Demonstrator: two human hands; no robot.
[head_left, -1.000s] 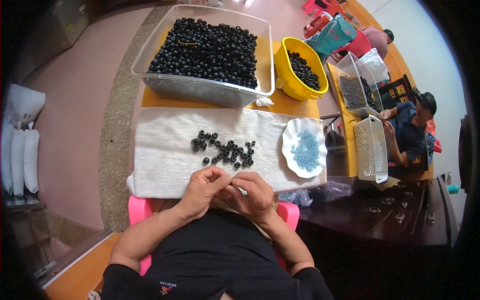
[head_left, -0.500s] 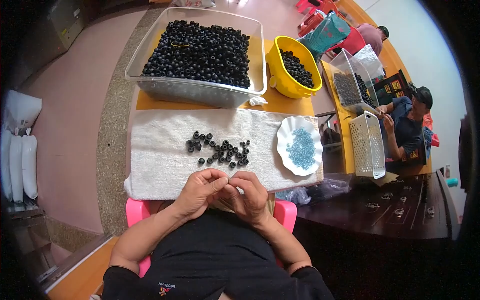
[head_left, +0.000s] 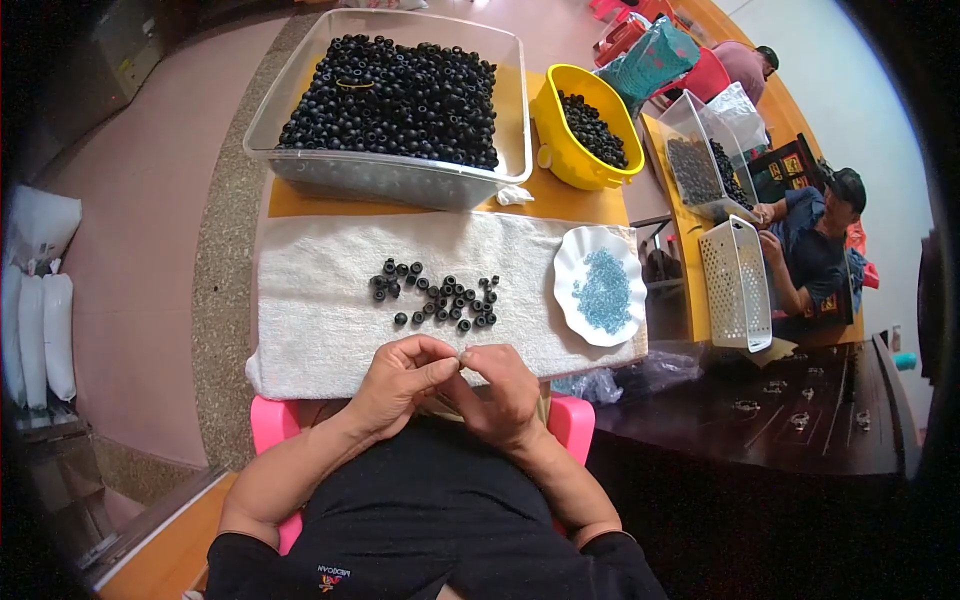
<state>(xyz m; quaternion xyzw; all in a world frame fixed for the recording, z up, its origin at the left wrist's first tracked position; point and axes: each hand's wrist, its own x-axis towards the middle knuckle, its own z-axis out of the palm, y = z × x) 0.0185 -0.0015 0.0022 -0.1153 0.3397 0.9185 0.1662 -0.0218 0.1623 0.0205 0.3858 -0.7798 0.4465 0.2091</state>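
Note:
My left hand (head_left: 403,386) and my right hand (head_left: 503,388) meet fingertip to fingertip just past the towel's near edge. Both are closed in a pinch on something small; the fingers hide most of it, so its kind cannot be told. Beyond them, small black ring-like pieces with holes (head_left: 444,300) lie loosely grouped on a white towel (head_left: 320,340). To their right, a white scalloped plate (head_left: 566,262) holds many tiny pale-blue clear pieces (head_left: 604,295).
Behind the towel stand a large clear bin (head_left: 390,178) of black pieces and a yellow basin (head_left: 570,170) with more. A crumpled white tissue (head_left: 514,196) lies between. At right, a co-worker (head_left: 815,240) sits by a white perforated basket (head_left: 735,285) and another clear bin (head_left: 690,165).
My right hand's fingers have shifted slightly at the pinch, the index finger straighter on top. My left hand has hardly moved. The whole scene sits a little higher in the picture.

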